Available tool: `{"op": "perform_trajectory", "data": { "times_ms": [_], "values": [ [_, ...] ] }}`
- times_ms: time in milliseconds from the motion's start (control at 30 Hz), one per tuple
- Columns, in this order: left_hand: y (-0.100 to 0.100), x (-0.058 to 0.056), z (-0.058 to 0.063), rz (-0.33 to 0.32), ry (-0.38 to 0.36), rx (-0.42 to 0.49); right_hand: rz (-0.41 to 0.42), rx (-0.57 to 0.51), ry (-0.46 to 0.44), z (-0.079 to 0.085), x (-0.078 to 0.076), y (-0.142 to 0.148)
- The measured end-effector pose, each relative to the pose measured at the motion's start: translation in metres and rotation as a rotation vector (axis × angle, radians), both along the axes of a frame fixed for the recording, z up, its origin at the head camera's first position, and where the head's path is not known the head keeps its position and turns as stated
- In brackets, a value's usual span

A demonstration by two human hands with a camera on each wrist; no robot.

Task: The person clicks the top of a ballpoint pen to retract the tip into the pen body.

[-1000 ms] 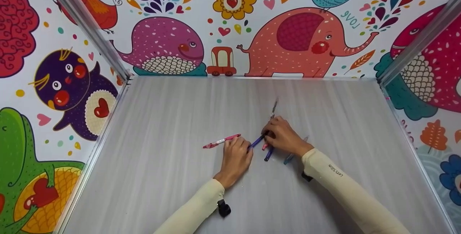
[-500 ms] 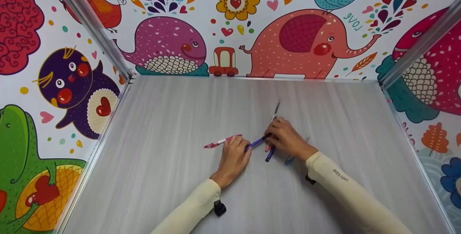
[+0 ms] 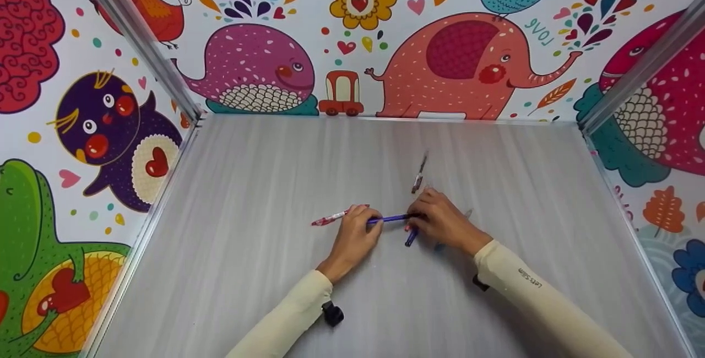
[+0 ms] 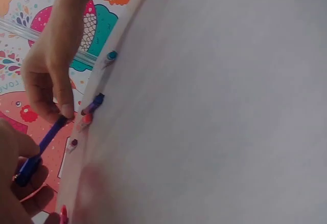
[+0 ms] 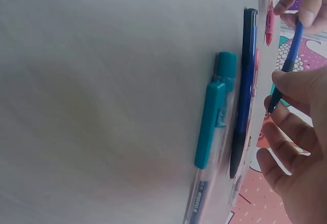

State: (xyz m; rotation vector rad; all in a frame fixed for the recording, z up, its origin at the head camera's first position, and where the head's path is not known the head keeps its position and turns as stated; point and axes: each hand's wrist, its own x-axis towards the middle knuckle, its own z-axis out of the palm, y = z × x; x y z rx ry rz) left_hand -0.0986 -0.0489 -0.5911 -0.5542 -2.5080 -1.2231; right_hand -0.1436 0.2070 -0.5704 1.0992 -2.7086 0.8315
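Observation:
A blue pen point(image 3: 392, 218) with a dark grip is held between both hands, lying nearly level in the head view. My left hand point(image 3: 353, 237) grips its clip end, which shows within the fingers in the left wrist view. The dark tip end is pinched between thumb and forefinger of my right hand point(image 5: 301, 127), whose other fingers are loosely bent. Under and beside the right hand are a second blue pen point(image 5: 245, 91) and a teal-capped clear pen point(image 5: 209, 127). A red and white pen point(image 3: 329, 218) lies at the left hand's fingers.
A clear pen with a dark end point(image 3: 419, 175) lies beyond the right hand. A pink-ended pen point(image 4: 87, 119) is mostly hidden beside the second blue pen. Printed cartoon walls point(image 3: 352, 44) border the grey table point(image 3: 264, 171) at the back and sides.
The held blue pen has swung from a slant to almost level. My right hand has shifted slightly right and toward me, uncovering more of the dark-ended clear pen.

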Motion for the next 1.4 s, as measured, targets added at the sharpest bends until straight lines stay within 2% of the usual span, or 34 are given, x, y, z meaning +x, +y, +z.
{"op": "perform_trajectory", "data": {
  "times_ms": [167,367,600,767,933,1200,1400],
  "values": [
    [0.000,-0.002,0.009,-0.025,-0.071,0.074,0.002,-0.030,-0.006,-0.001,0.006,0.000],
    [0.003,-0.003,0.017,-0.037,-0.136,0.141,-0.007,-0.051,-0.054,-0.001,0.014,0.000],
    [0.005,-0.006,0.021,-0.043,-0.192,0.203,-0.009,-0.096,-0.063,-0.001,0.019,0.000],
    [0.007,-0.006,0.022,-0.050,-0.231,0.270,-0.019,-0.141,-0.138,-0.002,0.025,-0.001],
    [0.009,-0.006,0.024,-0.046,-0.228,0.330,-0.026,-0.200,-0.234,-0.001,0.032,-0.004],
    [0.016,-0.007,0.027,-0.027,-0.128,0.318,-0.057,-0.270,-0.275,0.001,0.041,-0.007],
    [0.019,-0.008,0.026,-0.018,-0.077,0.324,-0.104,-0.373,-0.370,0.000,0.050,-0.013]
  ]
}}
